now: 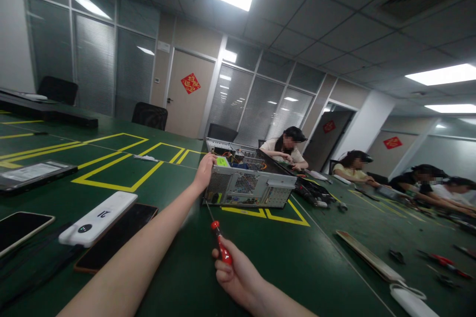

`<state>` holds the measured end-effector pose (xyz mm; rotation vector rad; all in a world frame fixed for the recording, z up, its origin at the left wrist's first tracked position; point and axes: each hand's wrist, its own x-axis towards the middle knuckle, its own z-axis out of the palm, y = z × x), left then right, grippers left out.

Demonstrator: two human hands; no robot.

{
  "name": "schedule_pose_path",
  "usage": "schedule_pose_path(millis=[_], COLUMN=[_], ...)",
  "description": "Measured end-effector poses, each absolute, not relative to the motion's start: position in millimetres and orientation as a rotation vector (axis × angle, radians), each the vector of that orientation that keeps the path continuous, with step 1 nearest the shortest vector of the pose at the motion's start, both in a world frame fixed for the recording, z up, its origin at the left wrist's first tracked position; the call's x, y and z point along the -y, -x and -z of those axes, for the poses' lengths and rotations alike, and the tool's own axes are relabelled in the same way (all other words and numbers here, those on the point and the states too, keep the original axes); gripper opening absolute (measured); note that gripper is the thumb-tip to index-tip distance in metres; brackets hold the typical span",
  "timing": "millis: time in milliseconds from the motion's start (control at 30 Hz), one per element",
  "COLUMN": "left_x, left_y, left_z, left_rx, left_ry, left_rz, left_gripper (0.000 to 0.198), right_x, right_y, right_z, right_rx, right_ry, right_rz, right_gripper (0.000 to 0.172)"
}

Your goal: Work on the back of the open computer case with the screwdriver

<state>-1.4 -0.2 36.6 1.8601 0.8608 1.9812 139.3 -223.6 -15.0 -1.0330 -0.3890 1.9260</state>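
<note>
While the left arm stretches out almost straight across the green tabletop (pixel 186 262), its left hand (pixel 204 172) leans on the near left corner of an open computer case (pixel 256 188). Those fingers bend over the upper edge beside a bright yellow-green label (pixel 223 162); their tips are partly lost behind the edge, so I can't tell whether they pinch it or merely rest there. The right forearm comes in lower, the right hand (pixel 238 268) turned with its thumb along the handle of a screwdriver (pixel 222 247), fingers wrapped closed around it.

The handle is glossy red and black, bulbous, ending in a thin straight shaft. The case is a boxy grey metal shell, its facing panel pierced with a honeycomb vent and slotted plates, thin coloured wires showing through the open top. Yellow tape (pixel 148 177) marks flat outlines on the smooth surface.

From the right hand's fingers, the case sits just ahead, the shaft slanting up to its lower left corner; whether the tip touches, I can't make out.
</note>
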Motion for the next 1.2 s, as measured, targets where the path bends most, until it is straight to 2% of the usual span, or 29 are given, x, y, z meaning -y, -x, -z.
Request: schedule_pose_path(millis=[167, 333, 433, 633, 700, 833, 1000, 1067, 1200], left_x=[-0.9, -1.2, -0.1, 1.3, 1.2, 0.4, -0.5, -0.6, -0.7], left_y=[1.4, 1.1, 1.1, 2.0, 2.2, 2.0, 1.8, 2.0, 2.5], left_z=[-35.2, -35.9, -36.9, -37.4, -37.1, -36.4, -35.7, -35.5, -35.4], left_rx=[-0.861, -0.859, -0.860, -0.857, -0.863, -0.863, -0.867, -0.861, -0.865], left_ry=[-1.864, -1.871, -1.871, -1.870, -1.866, -1.858, -1.856, -1.857, -1.869], left_rz=[-1.991, -1.996, -1.987, -1.980, -1.977, -1.978, -1.976, -1.981, -1.980], left_gripper=[0.036, 0.038, 0.037, 0.035, 0.035, 0.037, 0.038, 0.038, 0.037], right_x=[226.5, 222.6, 217.8, 216.2, 217.5, 216.6, 212.1, 212.2, 215.4], right_y=[-133.8, -135.9, -142.8, -147.0, -144.6, -142.5, -147.5, -148.3, -144.9], right_z=[12.7, 8.7, 6.0, 5.0, 5.4, 6.5, 9.1, 9.1, 7.7], right_rx=[0.396, 0.352, 0.326, 0.414, 0.410, 0.358, 0.349, 0.356, 0.394], right_ry=[1.079, 1.039, 1.035, 1.103, 1.101, 1.048, 0.998, 1.010, 1.081], right_rz=[-1.867, -2.032, -2.102, -2.081, -2.051, -2.070, -2.144, -2.137, -2.044], right_gripper=[0.019, 0.047, 0.051, 0.023, 0.023, 0.037, 0.044, 0.040, 0.019])
